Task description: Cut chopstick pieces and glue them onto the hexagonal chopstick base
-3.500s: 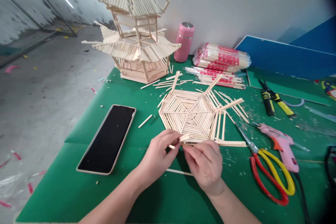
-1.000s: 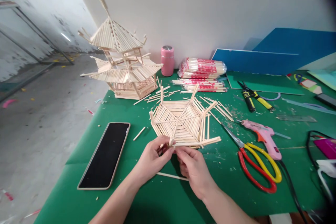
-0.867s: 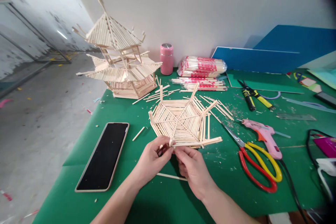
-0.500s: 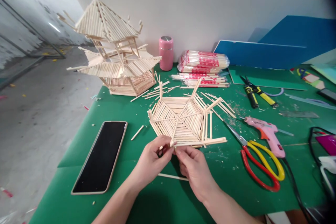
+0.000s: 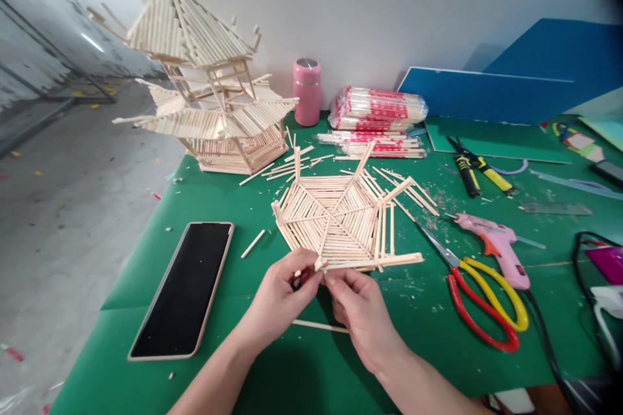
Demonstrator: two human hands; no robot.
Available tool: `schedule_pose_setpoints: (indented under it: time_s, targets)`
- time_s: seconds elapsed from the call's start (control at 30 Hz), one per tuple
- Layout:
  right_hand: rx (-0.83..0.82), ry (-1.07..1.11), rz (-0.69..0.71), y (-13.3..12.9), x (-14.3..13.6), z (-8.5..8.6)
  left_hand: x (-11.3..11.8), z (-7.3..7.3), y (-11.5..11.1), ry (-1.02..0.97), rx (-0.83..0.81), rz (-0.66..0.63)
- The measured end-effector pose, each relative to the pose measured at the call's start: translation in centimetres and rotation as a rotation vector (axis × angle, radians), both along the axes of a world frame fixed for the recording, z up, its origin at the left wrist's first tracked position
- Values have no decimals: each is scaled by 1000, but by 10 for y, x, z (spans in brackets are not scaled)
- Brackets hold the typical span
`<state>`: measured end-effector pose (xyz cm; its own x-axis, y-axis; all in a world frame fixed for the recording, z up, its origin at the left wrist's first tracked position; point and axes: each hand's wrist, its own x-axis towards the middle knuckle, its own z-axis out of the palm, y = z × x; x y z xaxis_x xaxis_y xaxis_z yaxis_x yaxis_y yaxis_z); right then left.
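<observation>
A hexagonal base built of wooden sticks (image 5: 335, 217) lies on the green tabletop, with short posts standing at several of its corners. At its near corner, my left hand (image 5: 282, 292) is closed in a pinch. The pale end of a wooden stick (image 5: 298, 273) pokes out between its fingers; the rest of that stick is hidden. My right hand (image 5: 363, 311) is beside it, thumb and finger pinched at the same corner, just under a longer stick piece (image 5: 389, 262) that juts out to the right. The fingertips of both hands nearly meet. A loose stick (image 5: 321, 326) lies partly behind my right hand.
A tall stick pagoda (image 5: 209, 84) stands at back left. A phone (image 5: 182, 292) lies left of my hands. To the right are scissors (image 5: 479, 305), a pink glue gun (image 5: 496, 243) and pliers (image 5: 479, 168). Behind stand a pink flask (image 5: 307, 94) and wrapped stick bundles (image 5: 377, 110).
The camera view has shifted slightly, so the pagoda and phone appear a little further left. Both hands keep nearly the same pinch at the base's near corner.
</observation>
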<state>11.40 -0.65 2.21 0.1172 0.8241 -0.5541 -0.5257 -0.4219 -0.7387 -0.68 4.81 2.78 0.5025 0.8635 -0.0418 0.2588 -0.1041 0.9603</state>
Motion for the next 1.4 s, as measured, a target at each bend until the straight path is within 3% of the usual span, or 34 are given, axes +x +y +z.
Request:
schedule_pose_setpoints:
  time_s: [0.73,1.4]
  targets:
    - [32,-31,-31,-2,-4,-9,-1,1,0,59,36,-28]
    - [20,50,4,-1,-1,-4,-1,-7,-2,66,40,-20]
